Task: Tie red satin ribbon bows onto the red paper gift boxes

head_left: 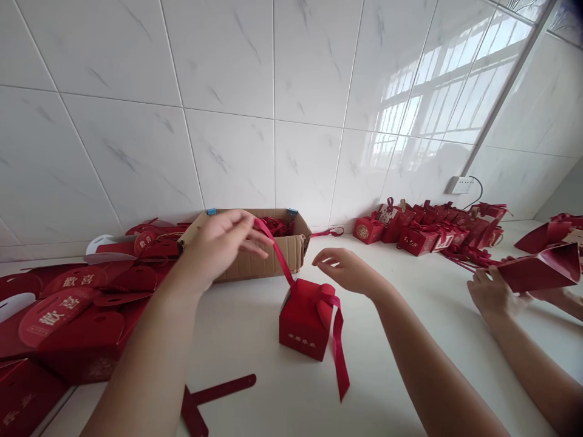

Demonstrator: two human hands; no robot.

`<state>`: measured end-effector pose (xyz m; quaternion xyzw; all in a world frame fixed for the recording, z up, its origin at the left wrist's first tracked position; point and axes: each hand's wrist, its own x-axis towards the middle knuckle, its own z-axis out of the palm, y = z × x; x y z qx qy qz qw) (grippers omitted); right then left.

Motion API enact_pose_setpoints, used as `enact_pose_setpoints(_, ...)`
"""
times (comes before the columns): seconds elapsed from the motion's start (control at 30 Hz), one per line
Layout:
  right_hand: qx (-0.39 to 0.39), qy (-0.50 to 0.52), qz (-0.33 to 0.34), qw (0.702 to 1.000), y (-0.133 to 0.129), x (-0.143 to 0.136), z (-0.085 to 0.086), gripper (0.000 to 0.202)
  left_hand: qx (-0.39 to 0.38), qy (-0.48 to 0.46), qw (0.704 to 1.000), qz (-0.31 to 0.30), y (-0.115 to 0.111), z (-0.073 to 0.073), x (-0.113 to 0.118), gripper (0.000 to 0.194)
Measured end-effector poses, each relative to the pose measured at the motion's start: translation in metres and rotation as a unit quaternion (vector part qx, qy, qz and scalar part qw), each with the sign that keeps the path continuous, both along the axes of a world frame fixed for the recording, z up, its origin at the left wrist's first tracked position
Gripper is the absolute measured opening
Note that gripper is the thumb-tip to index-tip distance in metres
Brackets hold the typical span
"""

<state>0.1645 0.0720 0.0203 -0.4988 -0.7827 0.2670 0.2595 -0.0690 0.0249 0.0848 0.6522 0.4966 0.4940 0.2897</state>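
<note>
A small red gift box [304, 321] with pale lettering stands on the white table in front of me. A red ribbon [283, 261] runs through its top; one end hangs down the right side onto the table. Raised to the upper left, my left hand [230, 243] pinches the other end and holds it up taut. My right hand [345, 271] hovers just above and right of the box, fingers loosely curled and apart, holding nothing and not touching it.
Behind the box is a cardboard carton [255, 267] with red ribbons inside. Unfinished-looking red boxes [82, 315] pile up at left, near dark red strips [223, 388]. Tied gift boxes [419, 240] stand at back right. Another person's hands [494, 294] hold a red box [540, 267].
</note>
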Motion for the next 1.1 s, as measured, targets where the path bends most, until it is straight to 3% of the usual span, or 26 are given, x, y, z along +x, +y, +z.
enact_pose_setpoints(0.17, -0.039, -0.146, 0.052, 0.987, -0.006, 0.029, 0.014, 0.016, 0.109, -0.243, 0.962, 0.06, -0.012, 0.016, -0.015, 0.013)
enact_pose_setpoints(0.3, -0.092, -0.207, 0.096, 0.969, -0.008, 0.032, 0.015, 0.039, 0.165, -0.263, 0.945, 0.107, -0.009, 0.014, -0.019, 0.007)
enact_pose_setpoints(0.4, -0.107, -0.225, 0.081, 0.965, -0.005, 0.026, 0.013, 0.046, 0.13, -0.145, 0.971, 0.14, -0.004, 0.007, -0.016, 0.015)
enact_pose_setpoints(0.5, -0.117, -0.223, 0.089, 0.964, -0.002, 0.021, 0.008, 0.038, 0.02, 0.064, 0.993, 0.095, 0.001, -0.002, -0.009, 0.023)
enact_pose_setpoints(0.57, -0.112, -0.21, 0.105, 0.965, 0.001, 0.02, 0.004, 0.035, -0.058, 0.198, 0.978, 0.023, 0.005, -0.011, -0.003, 0.024)
enact_pose_setpoints(0.7, -0.111, -0.187, 0.13, 0.967, 0.006, 0.016, -0.001, 0.032, -0.181, 0.386, 0.9, -0.085, 0.017, -0.03, 0.01, 0.027)
enact_pose_setpoints(0.77, -0.129, -0.175, 0.137, 0.966, 0.008, 0.013, -0.002, 0.031, -0.218, 0.437, 0.865, -0.112, 0.023, -0.038, 0.014, 0.028)
enact_pose_setpoints(0.83, -0.144, -0.165, 0.145, 0.965, 0.009, 0.011, -0.002, 0.032, -0.232, 0.46, 0.848, -0.125, 0.027, -0.043, 0.016, 0.027)
enact_pose_setpoints(1.1, -0.133, -0.173, 0.163, 0.962, 0.01, 0.016, -0.001, 0.017, -0.226, 0.495, 0.827, -0.143, 0.028, -0.043, 0.015, 0.027)
